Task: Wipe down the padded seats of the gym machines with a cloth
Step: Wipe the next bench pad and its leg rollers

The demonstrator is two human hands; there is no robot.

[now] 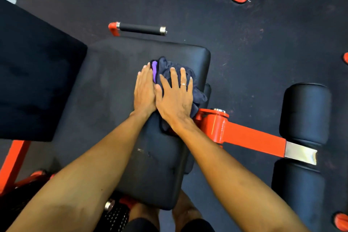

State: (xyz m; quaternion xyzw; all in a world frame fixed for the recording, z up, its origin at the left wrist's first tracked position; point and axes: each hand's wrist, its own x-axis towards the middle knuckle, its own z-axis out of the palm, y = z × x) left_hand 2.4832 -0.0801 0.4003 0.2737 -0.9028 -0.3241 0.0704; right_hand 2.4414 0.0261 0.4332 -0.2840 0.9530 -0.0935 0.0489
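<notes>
The cloth [167, 68] lies bunched on the far right part of the padded seat [162, 165], close to the edge where the orange arm [244, 135] pivots. Both hands press it down onto the seat's surface. The left hand [144, 90] lies flat, its fingers straight and close together, over the cloth's left edge where a purple fold shows. The right hand [175, 100] lies flat just beside it, the 2 touching near the thumb, with its fingers straight and spread across the dark fabric. Neither hand curls round the cloth.

The cloth looks soft, light and limp, so it should crumple and travel under the palms rather than keep a shape. Flat pressure from above suits it better than a grip. For lifting, the raised folds at its far end offer the easiest pinch. The seat cover looks smooth and firm, so the cloth should glide. A loose tail hangs by the pivot and might snag there. Whether the cloth is damp cannot be told from this view.
</notes>
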